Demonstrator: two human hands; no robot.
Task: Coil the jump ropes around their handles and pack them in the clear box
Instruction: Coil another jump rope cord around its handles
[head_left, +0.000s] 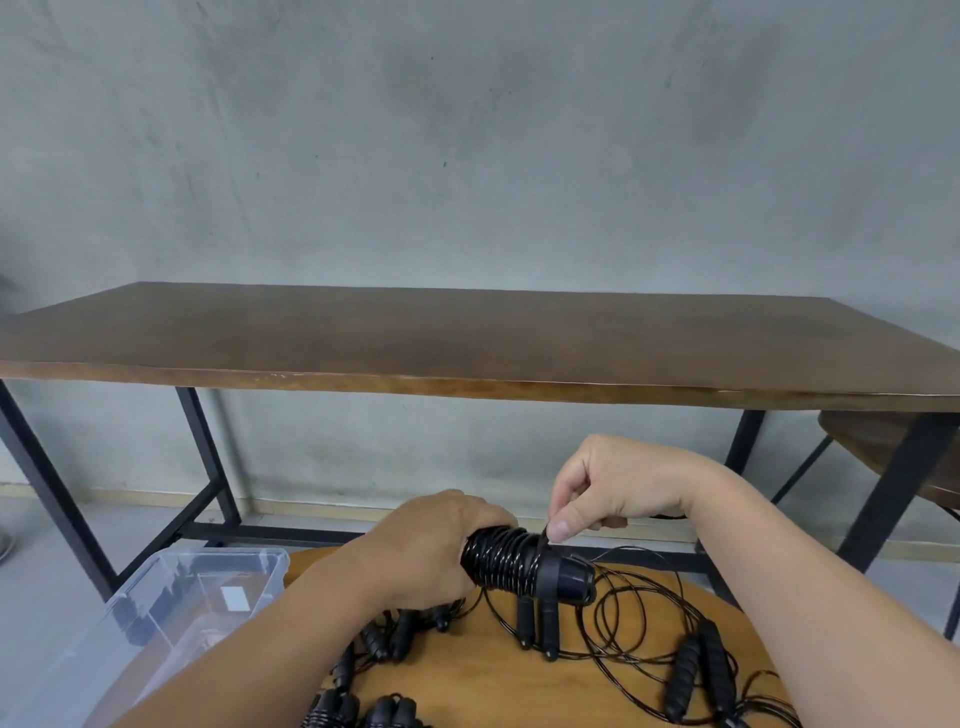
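**Rope half-wound on its handles above the round table**

Head view: the left hand (431, 548) is curled round one end of a pair of black jump-rope handles (524, 566), held roughly level above the round wooden table (498, 680). Thin black rope lies wound in close turns along the middle of the handles; their dark end caps stick out to the right, clear of the hand. The right hand (618, 488) hovers just above that end, thumb and forefinger pinching the rope (543, 535) where it comes off the coil — the other fingers are tucked loosely into the palm.

From the caps, the loose rope (644, 613) trails down in wide, overlapping loops across the right half of the table. Among the loops lie further black handles: one pair (537, 626) just below the held bundle, another pair (698, 675) nearer the right forearm, and a cluster (374, 670) near the left forearm, partly hidden by it.

The clear box (171, 613) stands to the left, beside the round table, lid off; dark shapes show through its wall, too blurred to name.

Behind stands a long dark wooden table (467, 343) on black metal legs — against a grey concrete wall (467, 130).
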